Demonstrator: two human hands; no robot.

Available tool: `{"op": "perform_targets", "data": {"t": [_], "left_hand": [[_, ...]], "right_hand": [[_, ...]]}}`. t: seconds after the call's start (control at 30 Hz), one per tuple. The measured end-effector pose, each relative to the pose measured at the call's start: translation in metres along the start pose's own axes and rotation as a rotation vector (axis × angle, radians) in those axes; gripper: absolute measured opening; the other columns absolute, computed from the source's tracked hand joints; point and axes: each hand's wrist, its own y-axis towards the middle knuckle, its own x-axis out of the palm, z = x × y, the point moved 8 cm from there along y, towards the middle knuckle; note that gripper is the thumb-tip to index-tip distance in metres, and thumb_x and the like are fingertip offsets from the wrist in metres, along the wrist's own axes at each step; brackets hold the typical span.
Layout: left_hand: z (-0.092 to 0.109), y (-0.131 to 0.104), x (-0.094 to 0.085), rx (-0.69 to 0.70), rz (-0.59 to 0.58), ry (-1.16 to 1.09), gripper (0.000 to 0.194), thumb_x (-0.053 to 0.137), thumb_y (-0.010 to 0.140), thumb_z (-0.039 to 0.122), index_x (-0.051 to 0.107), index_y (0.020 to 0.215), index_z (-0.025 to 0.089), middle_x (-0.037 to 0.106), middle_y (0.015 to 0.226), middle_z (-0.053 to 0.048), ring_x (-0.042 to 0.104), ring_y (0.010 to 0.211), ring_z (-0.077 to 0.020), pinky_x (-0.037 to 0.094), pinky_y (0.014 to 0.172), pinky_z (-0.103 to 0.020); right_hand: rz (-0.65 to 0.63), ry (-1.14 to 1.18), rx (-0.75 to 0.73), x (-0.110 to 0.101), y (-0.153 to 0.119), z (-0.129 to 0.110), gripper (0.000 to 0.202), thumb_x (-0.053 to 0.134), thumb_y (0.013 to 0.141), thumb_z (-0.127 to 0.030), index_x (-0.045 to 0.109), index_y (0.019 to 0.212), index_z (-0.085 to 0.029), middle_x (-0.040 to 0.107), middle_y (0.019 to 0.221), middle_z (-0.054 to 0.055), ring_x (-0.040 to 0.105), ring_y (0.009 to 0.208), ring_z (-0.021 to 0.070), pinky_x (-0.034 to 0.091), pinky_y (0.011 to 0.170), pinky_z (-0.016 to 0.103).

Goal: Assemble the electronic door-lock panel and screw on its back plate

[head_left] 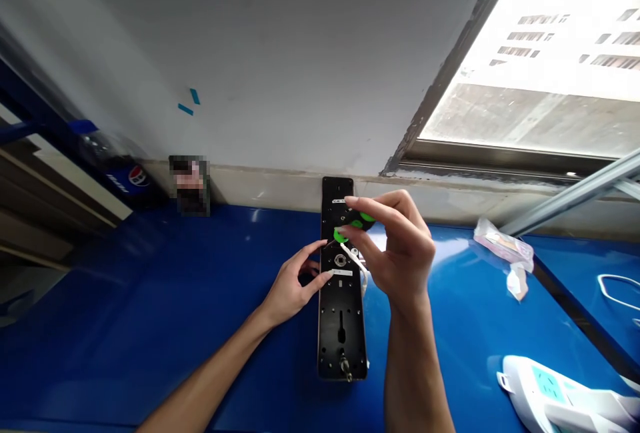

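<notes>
As your left hand [290, 285] rests at its left edge, lock panel [341, 326]: long, black, on the blue tabletop [235, 346], far end by the wall [280, 73]; can't tell if touching.
Left hand: thumb and fingers spread, thumb on the face beside a white label [342, 273], index fingertip at the edge.
Right hand [403, 256]: pinching a green-and-black screwdriver [341, 237] over the panel, thumb against fingers; tip too small to place.
Panel handling: probably metal, so stiff, fairly heavy; smooth, could skid. You'd best hold both long edges, clear of the threaded spindle [345, 367] at the near end.
White cable [356, 259]: soft, likely the fragile bit; don't tug.
Screwdriver handling: looks light, rigid; take the handle.
Tabletop: glossy, likely slippery; power strip [537, 389] near right, plastic packet [503, 244] farther back.
Room: Pepsi bottle [117, 166] at your left, window [530, 109] upper right, metal strut [575, 193] slanting below it.
</notes>
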Motion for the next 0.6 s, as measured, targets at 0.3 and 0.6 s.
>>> {"op": "perform_targets", "data": {"t": [0.3, 0.6], "left_hand": [[-0.001, 0.000, 0.000, -0.011, -0.004, -0.027, 0.058, 0.073, 0.098, 0.046, 0.054, 0.152, 0.032, 0.067, 0.142, -0.006, 0.074, 0.102, -0.0214, 0.065, 0.096, -0.040], [-0.003, 0.001, 0.002, -0.025, -0.021, -0.071, 0.059, 0.074, 0.098, 0.043, 0.054, 0.151, 0.030, 0.072, 0.133, -0.007, 0.076, 0.102, -0.0224, 0.064, 0.095, -0.039]], "right_hand": [[-0.120, 0.136, 0.023, 0.012, -0.003, 0.000, 0.050, 0.066, 0.100, -0.012, 0.068, 0.142, -0.038, 0.074, 0.125, 0.005, 0.074, 0.108, 0.0210, 0.066, 0.091, 0.041], [-0.206, 0.083, 0.006, 0.025, -0.002, -0.007, 0.049, 0.057, 0.104, -0.011, 0.064, 0.146, -0.034, 0.071, 0.134, 0.007, 0.072, 0.118, 0.0211, 0.066, 0.097, 0.040]]}}
